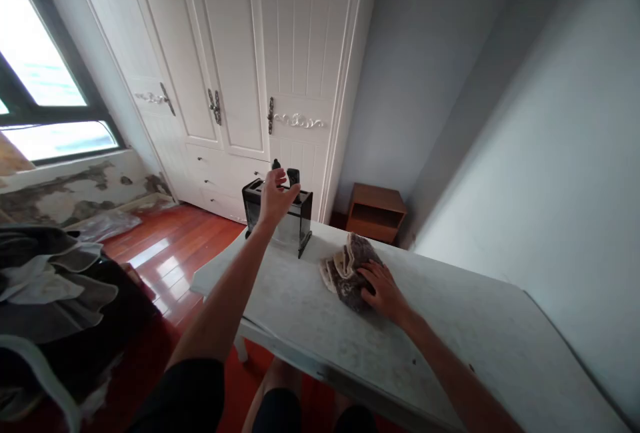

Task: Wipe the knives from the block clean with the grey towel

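A black and silver toaster (295, 228) stands near the far end of a white marble table (450, 346). My left hand (274, 197) reaches over its top, fingers curled around a black knob or lever there. My right hand (384, 290) lies flat, fingers spread, on a crumpled grey and beige cloth (347, 266) on the table, to the right of the toaster.
A white wardrobe (250, 73) with ornate handles fills the far wall. A small wooden bedside cabinet (376, 212) stands in the corner behind the table. Dark clothes (55, 286) are piled at the left over a red wooden floor (170, 253). A window is at upper left.
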Action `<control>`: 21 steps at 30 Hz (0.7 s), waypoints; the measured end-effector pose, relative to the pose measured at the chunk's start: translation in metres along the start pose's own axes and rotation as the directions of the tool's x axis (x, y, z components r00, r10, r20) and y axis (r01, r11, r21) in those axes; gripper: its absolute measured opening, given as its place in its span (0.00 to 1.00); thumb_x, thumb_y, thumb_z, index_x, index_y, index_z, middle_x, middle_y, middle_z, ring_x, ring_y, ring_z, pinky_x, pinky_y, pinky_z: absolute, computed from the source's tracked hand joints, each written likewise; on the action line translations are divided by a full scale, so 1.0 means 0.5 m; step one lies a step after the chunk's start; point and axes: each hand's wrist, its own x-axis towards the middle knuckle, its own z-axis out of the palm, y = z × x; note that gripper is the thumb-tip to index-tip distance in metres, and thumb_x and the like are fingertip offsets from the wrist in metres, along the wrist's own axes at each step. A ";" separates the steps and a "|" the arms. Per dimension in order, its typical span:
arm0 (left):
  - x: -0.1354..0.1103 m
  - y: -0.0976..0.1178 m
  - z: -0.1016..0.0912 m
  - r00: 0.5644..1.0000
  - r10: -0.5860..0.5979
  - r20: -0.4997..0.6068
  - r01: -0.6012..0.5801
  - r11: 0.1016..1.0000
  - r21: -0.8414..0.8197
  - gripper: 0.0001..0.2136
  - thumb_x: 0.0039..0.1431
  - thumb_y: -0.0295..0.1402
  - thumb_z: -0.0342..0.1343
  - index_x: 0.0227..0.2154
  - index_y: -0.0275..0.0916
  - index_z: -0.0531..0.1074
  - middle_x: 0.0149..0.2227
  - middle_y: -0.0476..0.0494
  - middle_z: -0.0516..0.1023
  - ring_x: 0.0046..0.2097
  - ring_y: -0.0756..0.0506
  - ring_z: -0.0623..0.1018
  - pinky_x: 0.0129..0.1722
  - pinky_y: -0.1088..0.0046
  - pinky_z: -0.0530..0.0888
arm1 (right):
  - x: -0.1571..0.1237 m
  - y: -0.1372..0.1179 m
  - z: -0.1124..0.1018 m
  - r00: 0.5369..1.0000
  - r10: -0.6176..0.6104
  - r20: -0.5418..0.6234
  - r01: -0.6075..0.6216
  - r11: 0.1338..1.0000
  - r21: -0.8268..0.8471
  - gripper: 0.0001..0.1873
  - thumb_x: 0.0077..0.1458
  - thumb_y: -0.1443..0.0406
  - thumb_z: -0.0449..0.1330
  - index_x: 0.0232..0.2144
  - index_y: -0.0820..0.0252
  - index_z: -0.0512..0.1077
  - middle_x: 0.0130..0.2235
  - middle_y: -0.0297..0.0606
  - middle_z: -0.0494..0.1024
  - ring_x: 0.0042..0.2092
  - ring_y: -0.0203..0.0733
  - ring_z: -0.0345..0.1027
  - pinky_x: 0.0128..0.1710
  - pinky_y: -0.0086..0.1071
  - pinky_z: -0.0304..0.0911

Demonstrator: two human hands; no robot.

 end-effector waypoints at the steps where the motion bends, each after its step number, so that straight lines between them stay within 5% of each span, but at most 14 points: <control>1: 0.006 -0.004 0.006 1.000 -0.011 0.019 0.011 1.000 0.003 0.22 0.44 0.33 0.64 0.44 0.38 0.67 0.47 0.37 0.76 0.48 0.42 0.77 0.42 0.67 0.73 | -0.023 0.026 -0.002 1.000 -0.004 -0.027 0.004 1.000 0.020 0.25 0.55 0.64 0.56 0.56 0.58 0.69 0.59 0.47 0.70 0.65 0.57 0.53 0.65 0.60 0.43; 9: 0.029 -0.036 0.022 0.980 -0.089 0.175 0.085 0.996 0.029 0.18 0.41 0.28 0.64 0.37 0.38 0.67 0.32 0.45 0.78 0.35 0.45 0.78 0.36 0.68 0.73 | -0.161 0.137 0.001 0.978 0.053 -0.201 -0.032 0.994 0.106 0.24 0.63 0.55 0.52 0.58 0.55 0.67 0.63 0.45 0.65 0.67 0.54 0.51 0.64 0.56 0.52; 21: 0.019 -0.046 0.019 0.983 -0.071 0.171 0.060 0.996 0.066 0.08 0.44 0.33 0.62 0.24 0.39 0.67 0.26 0.47 0.76 0.32 0.47 0.76 0.31 0.73 0.71 | -0.169 0.132 0.004 0.971 0.067 -0.231 -0.041 0.992 0.119 0.24 0.62 0.54 0.53 0.58 0.54 0.68 0.63 0.44 0.65 0.67 0.56 0.52 0.64 0.58 0.54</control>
